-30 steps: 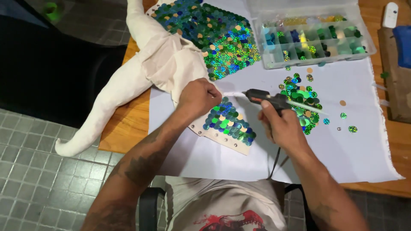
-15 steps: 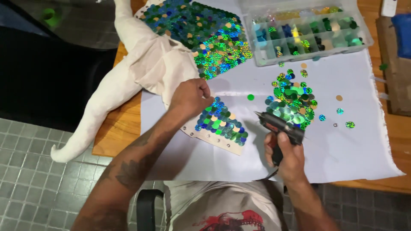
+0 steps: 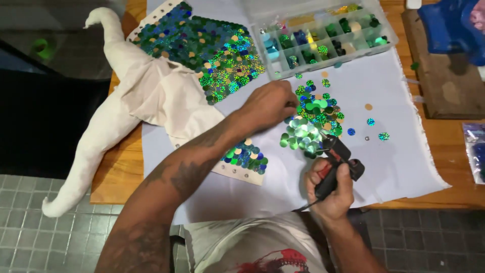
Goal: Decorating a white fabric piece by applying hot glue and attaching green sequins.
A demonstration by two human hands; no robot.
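Over the sequin heap (image 3: 313, 119), left hand (image 3: 268, 103) pinches down, picking a disc, it seems; right hand (image 3: 331, 189) grips the glue gun (image 3: 336, 164) just beside. Next comes carrying it to the half-covered strip (image 3: 245, 159), needing a fine pinch.

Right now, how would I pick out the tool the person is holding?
Start at the white sheet over the wooden table; near its front edge is the right hand. It grips a black glue gun, the only dark corded tool, its nozzle toward the loose green sequin pile.
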